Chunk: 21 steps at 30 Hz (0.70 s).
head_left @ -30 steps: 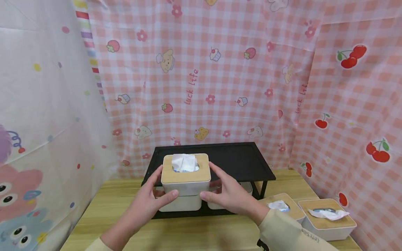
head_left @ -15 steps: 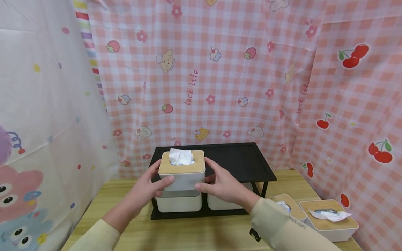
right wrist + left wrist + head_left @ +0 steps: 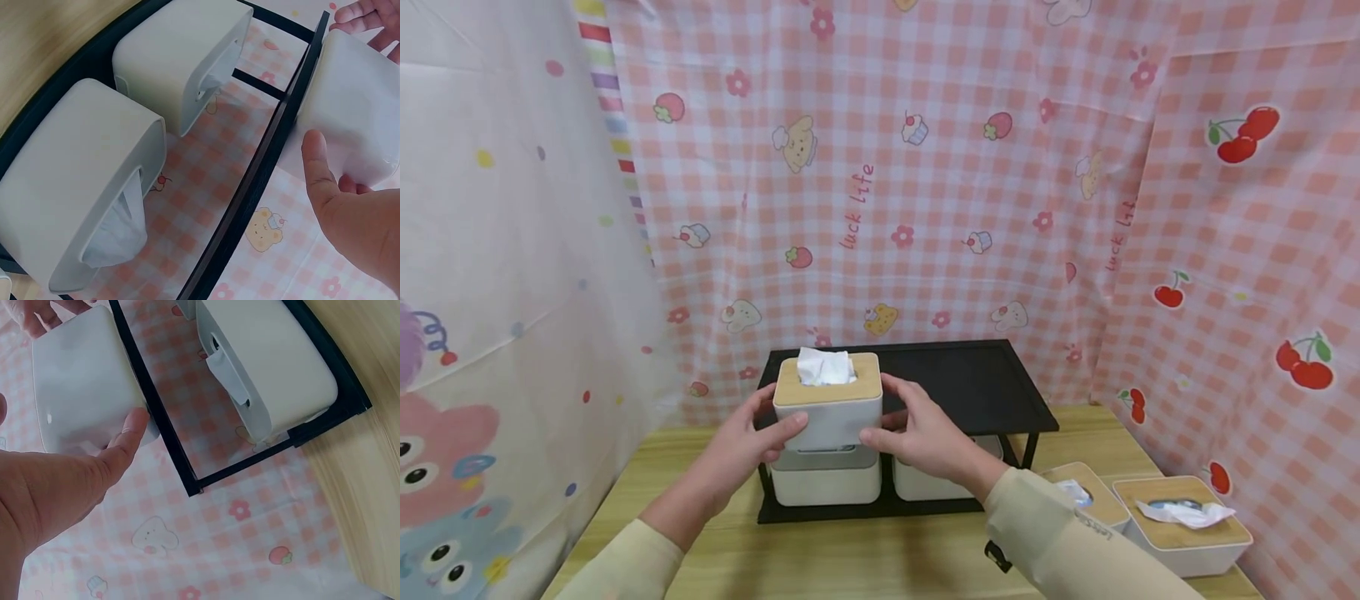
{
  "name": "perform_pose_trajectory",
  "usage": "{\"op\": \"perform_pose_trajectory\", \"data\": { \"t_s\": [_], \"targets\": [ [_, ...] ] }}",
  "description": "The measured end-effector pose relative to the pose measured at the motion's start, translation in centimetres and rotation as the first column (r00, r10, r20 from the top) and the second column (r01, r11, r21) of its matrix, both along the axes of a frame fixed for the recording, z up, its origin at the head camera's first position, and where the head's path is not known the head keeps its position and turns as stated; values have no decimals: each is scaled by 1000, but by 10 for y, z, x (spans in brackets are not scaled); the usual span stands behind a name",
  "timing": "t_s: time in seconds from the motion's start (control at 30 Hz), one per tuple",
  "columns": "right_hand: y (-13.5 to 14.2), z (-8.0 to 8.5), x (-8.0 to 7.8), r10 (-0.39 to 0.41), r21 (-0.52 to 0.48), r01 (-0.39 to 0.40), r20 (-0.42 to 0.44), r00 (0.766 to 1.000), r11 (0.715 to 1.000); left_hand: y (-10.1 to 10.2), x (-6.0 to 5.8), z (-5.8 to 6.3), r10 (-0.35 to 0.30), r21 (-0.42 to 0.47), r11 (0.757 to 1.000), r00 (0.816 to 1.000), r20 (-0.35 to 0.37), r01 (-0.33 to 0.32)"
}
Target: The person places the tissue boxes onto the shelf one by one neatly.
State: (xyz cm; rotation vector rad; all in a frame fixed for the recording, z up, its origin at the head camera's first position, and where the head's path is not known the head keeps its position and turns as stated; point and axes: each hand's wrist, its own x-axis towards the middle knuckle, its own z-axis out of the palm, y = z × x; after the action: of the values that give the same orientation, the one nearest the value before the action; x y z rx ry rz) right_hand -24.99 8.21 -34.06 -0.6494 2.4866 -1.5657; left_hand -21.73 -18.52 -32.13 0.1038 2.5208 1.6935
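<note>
Left hand (image 3: pixel 748 437) and right hand (image 3: pixel 921 429) are gripping a box (image 3: pixel 827 423) at the front of a rack (image 3: pixel 966 383)

In the head view, both arms are extending forward from the lower edge and slanting inward, so the hands are facing each other across the box. The left hand is cupping one end, its thumb lying along the near wall and its fingers bending round the side. The right hand is clasping the other end, its thumb pressing low on the near wall. The box is staying between them, lid upward, a tissue (image 3: pixel 825 367) sticking out; it is covering the rack's front left part. Whether it is touching the top is not clear. Two lower boxes (image 3: pixel 827 487) are standing inside the rack, and two side boxes (image 3: pixel 1198 558) are standing on the table (image 3: pixel 850 558).

In the left wrist view, the box's pale underside is showing. The left thumb is stretching out straight with its tip against the box; the other left fingers are mostly hiding from sight.

In the right wrist view, the right thumb is pointing upward against the box, and fingertips are showing just past its lower edge. The left fingers are spreading slightly at the far corner.
</note>
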Motion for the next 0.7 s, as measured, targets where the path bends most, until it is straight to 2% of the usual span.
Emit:
{"op": "perform_pose_trajectory", "data": {
  "t_s": [0.43, 0.7],
  "targets": [
    [-7, -2, -12, -4, -16, 4, 15, 1000, 1000, -7, -7, 2, 6, -14, 1000, 999, -42, -6],
    [-14, -2, -14, 6, -3, -6, 15, 1000, 1000, -13, -11, 5, 72, -4, 997, 997, -27, -72]
  ]
}}
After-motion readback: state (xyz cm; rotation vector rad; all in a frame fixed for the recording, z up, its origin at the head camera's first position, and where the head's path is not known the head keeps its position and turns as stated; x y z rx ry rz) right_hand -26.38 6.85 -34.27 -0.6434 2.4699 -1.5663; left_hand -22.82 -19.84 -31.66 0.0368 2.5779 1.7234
